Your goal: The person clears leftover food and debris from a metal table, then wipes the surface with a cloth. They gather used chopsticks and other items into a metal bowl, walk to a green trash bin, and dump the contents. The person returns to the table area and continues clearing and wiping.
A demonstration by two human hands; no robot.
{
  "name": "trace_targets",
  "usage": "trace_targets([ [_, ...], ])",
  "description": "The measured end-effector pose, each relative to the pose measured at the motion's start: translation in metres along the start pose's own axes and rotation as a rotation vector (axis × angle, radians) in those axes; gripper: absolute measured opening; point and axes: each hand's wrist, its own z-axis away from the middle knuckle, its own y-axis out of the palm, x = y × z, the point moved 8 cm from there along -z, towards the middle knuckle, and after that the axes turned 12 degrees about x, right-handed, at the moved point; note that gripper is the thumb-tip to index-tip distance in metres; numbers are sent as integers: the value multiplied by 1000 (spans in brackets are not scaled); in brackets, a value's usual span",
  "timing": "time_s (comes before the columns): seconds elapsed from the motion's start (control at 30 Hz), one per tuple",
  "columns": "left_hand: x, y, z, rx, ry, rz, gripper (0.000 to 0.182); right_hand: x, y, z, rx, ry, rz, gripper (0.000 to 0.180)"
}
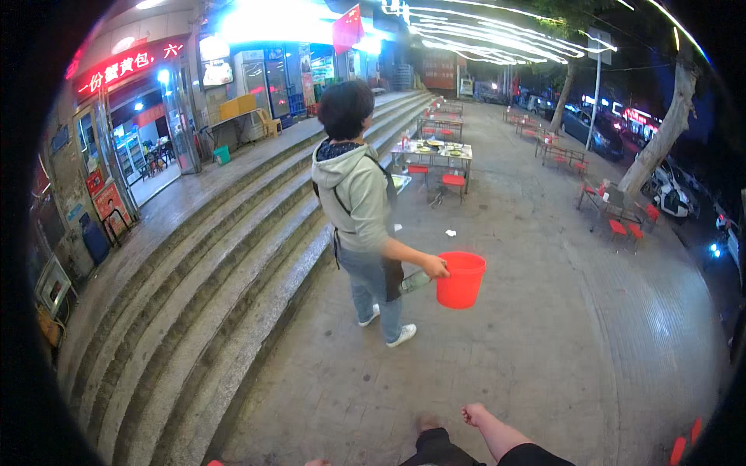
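Observation:
My right hand (473, 414) is curled into a fist in front of my dark trouser leg (438, 447), with nothing visible in it. Only a sliver of my left hand (317, 463) shows at the bottom edge, so its fingers are hidden. A few steps ahead stands a person in a light hooded top (361, 198) with a dark apron, turned away from me. That person's hand (434, 267) holds a red plastic bucket (460, 282) and a glass bottle (415, 282). Neither of my hands touches these things.
Stone steps (245, 279) rise along the left toward lit shopfronts. Ahead, a table with dishes (434, 149) has red stools (453, 180) around it. Crumpled white paper (450, 233) lies on the paving. More tables stand near a tree trunk (661, 134) and parked vehicles (670, 189) at right.

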Motion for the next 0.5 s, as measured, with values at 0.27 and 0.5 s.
trace_targets([
  [0.27,-207,-55,-160,164,273,-9,39,70,-42,-110,30,-66,351,18],
  [0.5,-296,-135,-123,82,373,355,39,67,-15,-123,41,145,233,20],
])
